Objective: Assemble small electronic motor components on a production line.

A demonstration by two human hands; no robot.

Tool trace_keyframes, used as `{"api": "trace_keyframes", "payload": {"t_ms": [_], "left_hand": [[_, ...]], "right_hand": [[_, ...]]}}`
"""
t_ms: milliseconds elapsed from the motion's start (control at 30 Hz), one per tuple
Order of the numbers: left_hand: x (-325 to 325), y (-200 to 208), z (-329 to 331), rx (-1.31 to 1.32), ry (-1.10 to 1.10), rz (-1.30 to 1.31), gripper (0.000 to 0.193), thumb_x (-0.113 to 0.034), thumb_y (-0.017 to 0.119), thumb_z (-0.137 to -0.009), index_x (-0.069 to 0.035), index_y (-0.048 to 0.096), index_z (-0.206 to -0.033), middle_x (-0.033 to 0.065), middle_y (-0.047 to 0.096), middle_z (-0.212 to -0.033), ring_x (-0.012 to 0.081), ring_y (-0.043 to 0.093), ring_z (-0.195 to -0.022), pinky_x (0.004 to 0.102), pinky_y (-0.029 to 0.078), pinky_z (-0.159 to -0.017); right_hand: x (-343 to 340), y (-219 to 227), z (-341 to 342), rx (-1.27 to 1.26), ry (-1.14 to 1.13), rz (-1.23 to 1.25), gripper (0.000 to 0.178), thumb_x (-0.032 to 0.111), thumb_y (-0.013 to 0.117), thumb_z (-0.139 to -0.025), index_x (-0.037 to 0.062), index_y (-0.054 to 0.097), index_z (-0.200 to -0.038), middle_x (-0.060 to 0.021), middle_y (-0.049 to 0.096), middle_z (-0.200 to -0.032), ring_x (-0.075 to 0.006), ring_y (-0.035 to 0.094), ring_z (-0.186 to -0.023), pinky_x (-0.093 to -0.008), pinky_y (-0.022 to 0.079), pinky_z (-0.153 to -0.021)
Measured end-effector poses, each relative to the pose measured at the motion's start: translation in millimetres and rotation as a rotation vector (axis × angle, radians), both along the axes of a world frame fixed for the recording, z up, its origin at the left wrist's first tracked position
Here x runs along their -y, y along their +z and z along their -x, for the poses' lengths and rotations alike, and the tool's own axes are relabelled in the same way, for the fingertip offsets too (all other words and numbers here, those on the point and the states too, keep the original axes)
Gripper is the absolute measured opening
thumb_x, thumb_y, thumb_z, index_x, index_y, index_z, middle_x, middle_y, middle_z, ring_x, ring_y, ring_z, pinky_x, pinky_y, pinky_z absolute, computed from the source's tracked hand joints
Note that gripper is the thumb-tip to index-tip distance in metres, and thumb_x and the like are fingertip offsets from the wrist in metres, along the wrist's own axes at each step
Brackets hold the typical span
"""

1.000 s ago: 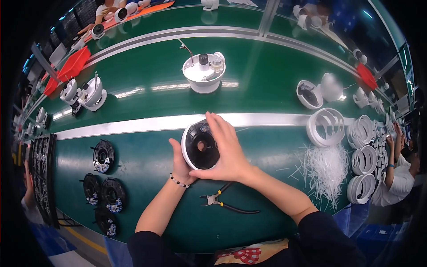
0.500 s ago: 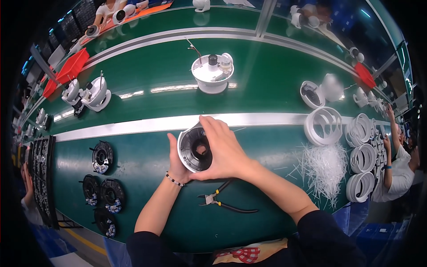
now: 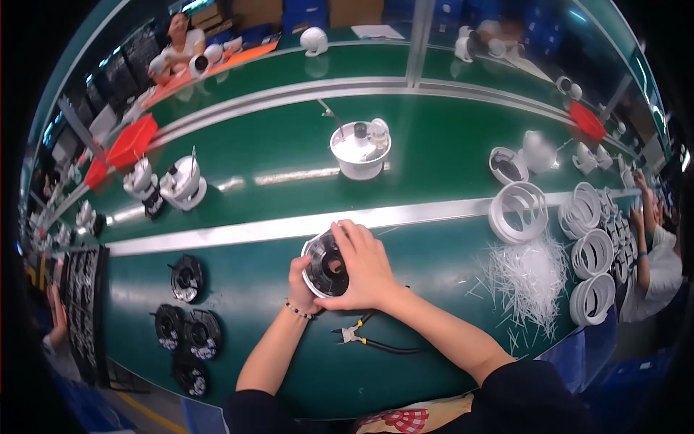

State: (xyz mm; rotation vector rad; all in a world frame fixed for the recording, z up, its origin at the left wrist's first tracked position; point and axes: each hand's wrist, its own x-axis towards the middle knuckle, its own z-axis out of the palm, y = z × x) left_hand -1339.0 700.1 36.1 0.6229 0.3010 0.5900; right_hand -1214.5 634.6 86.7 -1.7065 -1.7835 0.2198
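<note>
Above the near bench, both hands close around a round part with a white outer ring and black inside [image 3: 325,276], its round opening at the middle. My left hand [image 3: 301,288] grips its left and lower side, the thumb bent at the white rim. My right hand [image 3: 367,269] wraps its right side, fingers over the top edge and thumb below, hiding that part of the ring. Just below the hands, a pair of cutting pliers [image 3: 352,335] with black and yellow handles lies on the green bench, jaws apart, untouched.
Several black round parts with small circuit boards [image 3: 188,279] lie at left, beside a black rack [image 3: 85,318]. At right are a heap of thin white plastic strips [image 3: 526,271] and white rings [image 3: 593,253]. Beyond the metal rail [image 3: 253,233], a white bowl-shaped unit [image 3: 360,165] stands. People work nearby.
My view has tilted up, so the scene sits lower in it. My left thumb has come down from sticking up to bend against the part's rim; both hands keep holding it.
</note>
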Motion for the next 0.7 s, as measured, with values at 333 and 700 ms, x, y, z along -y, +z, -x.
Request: {"api": "trace_keyframes", "payload": {"t_ms": [333, 700], "left_hand": [[-32, 0, 15, -0.206, 0.315, 0.091, 0.053, -0.053, 0.029, -0.084, -0.016, 0.047, -0.118, 0.0074, 0.054, -0.112, 0.0252, 0.054, -0.100, 0.0481, 0.049, -0.071], [-202, -22, 17, -0.611, 0.521, -0.121, 0.036, -0.033, 0.035, -0.090, -0.004, 0.037, -0.111, 0.0173, 0.049, -0.109, 0.0318, 0.058, -0.088, 0.0452, 0.053, -0.067]], "right_hand": [[51, 2, 3, 0.134, 0.011, 0.248, 0.103, 0.051, 0.066, -0.061, -0.0056, 0.016, -0.132, -0.0256, 0.009, -0.139, -0.0435, 0.010, -0.127, -0.0575, 0.014, -0.099], [83, 20, 14, 0.461, 0.458, 0.380, 0.097, 0.032, 0.073, -0.057, 0.0023, 0.021, -0.133, -0.0235, 0.016, -0.137, -0.0402, 0.020, -0.125, -0.0585, 0.021, -0.095]]}}
